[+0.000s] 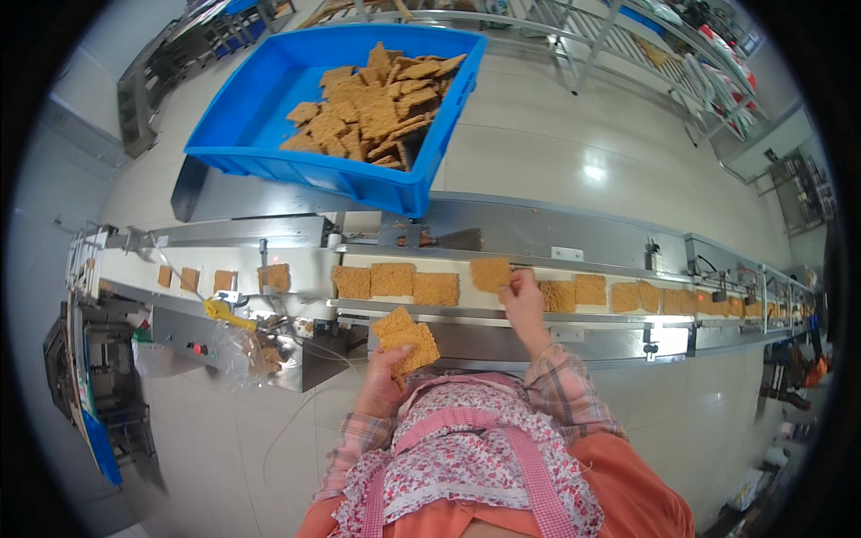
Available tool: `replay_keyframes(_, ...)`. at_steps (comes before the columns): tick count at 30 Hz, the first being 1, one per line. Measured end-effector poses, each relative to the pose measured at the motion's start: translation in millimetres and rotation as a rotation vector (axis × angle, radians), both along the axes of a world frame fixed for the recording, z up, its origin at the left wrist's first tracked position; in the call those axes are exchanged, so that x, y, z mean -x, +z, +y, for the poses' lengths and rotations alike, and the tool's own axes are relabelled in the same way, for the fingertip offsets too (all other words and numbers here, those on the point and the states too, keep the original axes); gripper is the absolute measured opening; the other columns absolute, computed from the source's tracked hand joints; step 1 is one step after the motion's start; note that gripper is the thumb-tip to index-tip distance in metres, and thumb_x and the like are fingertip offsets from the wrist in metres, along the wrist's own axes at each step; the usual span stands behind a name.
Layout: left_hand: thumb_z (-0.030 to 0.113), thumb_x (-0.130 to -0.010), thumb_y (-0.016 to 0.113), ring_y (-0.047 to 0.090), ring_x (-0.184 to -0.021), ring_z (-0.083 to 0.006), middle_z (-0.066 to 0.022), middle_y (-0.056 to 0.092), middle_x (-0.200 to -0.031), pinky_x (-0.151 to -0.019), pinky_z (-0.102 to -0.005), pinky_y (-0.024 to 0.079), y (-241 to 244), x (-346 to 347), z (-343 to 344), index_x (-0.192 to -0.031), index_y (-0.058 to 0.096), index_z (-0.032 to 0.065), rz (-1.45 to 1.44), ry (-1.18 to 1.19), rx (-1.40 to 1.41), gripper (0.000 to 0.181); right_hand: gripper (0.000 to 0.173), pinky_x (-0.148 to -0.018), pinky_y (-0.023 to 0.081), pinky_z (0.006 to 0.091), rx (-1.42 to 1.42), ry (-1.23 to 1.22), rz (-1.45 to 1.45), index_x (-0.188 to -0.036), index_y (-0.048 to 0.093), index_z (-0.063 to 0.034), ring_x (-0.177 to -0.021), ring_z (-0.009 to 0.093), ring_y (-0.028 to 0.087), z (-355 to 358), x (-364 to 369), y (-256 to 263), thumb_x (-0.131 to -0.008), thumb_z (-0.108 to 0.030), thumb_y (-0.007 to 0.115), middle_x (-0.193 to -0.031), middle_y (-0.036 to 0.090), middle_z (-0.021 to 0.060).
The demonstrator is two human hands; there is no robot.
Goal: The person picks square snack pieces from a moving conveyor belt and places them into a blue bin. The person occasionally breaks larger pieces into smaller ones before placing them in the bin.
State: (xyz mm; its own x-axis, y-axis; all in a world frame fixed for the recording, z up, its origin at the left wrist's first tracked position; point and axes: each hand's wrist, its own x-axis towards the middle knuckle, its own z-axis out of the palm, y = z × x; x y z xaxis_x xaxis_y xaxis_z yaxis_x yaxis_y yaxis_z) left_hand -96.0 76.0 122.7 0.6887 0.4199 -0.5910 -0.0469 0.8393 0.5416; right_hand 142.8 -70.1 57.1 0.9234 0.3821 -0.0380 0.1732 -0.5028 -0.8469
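Observation:
My left hand (385, 380) grips a small stack of brown crumbly squares (405, 341), fanned apart, just on my side of the conveyor belt. My right hand (525, 302) pinches the right edge of one square cracker-like piece (490, 274) over the white conveyor belt (466, 311). To the left of that piece, three squares (392, 279) lie side by side on the belt. Right of my right hand, more squares (558, 296) run in a line towards the far right. Several spaced squares (274, 277) sit on the left belt section.
Beyond the belt, a blue plastic crate (303, 161) holds a heap of broken and whole pieces (370, 107). A yellow fitting (229, 315) and a clear plastic bag (239, 356) hang at the left. A red button (198, 349) is on the machine's side. Metal racks (592, 47) stand behind.

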Motion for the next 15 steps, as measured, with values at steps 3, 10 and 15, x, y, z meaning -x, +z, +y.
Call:
replay_keyframes(3, 0.003, -0.080, 0.057, 0.059, -0.106, -0.0252, -0.0109, 0.058, -0.117, -0.089, -0.0376, 0.051, 2, -18, -6, -0.125, 0.048, 0.0037, 0.031, -0.069, 0.027, 0.046, 0.022, -0.066, 0.051, 0.0380, 0.166, 0.084, -0.111, -0.099, 0.060, -0.0073, -0.068, 0.027, 0.064, -5, 13, -1, -0.078, -0.014, 0.064, -0.077, 0.064, 0.0124)
replay_keyframes(10, 0.000, -0.080, 0.061, 0.062, -0.100, -0.0236, -0.0117, 0.061, -0.111, -0.084, -0.0351, 0.052, 18, -38, -19, -0.119, 0.052, 0.0010, 0.000, -0.084, 0.019, 0.040, 0.026, -0.083, 0.043, 0.0417, 0.485, 0.126, -0.462, -0.100, 0.064, -0.0128, -0.098, 0.029, 0.053, -38, -6, 10, -0.075, -0.017, 0.063, -0.100, 0.057, 0.0067)
replay_keyframes(15, 0.000, -0.080, 0.058, 0.060, -0.104, -0.0244, -0.0128, 0.060, -0.115, -0.088, -0.0346, 0.051, 8, -40, -26, -0.124, 0.047, 0.0002, -0.020, -0.114, 0.020, 0.045, 0.031, -0.090, 0.036, 0.0426, 0.649, 0.096, -0.555, -0.103, 0.064, -0.0126, -0.104, 0.028, 0.048, -100, -44, 14, -0.072, -0.014, 0.065, -0.106, 0.055, 0.0059)
